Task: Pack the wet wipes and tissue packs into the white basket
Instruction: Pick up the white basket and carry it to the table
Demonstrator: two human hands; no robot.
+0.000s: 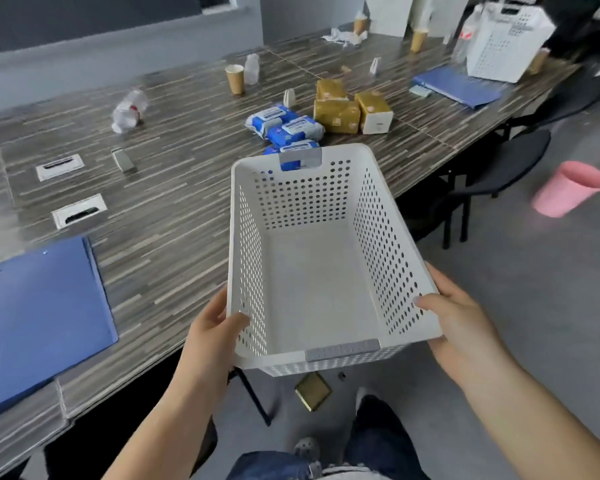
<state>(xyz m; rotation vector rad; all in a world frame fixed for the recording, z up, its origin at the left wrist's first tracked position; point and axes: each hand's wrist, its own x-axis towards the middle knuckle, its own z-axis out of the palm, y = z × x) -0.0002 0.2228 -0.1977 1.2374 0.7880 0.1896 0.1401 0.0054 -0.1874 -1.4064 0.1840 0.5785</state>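
The basket (323,289), empty, hangs over the desk (174,209) edge, both hands' grip clamped on its near rim corners, left (212,327) and right (461,320), likely carrying it toward the wipes (284,128) and tissue packs (347,110).

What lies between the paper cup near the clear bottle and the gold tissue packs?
In the head view, a small white wedge-shaped object stands between the paper cup and the gold tissue packs.

Striped wood-grain tabletop (174,209) carries blue wet wipes (284,128) and gold tissue packs (350,109) at upper centre, blue folder (39,317) at lower left.
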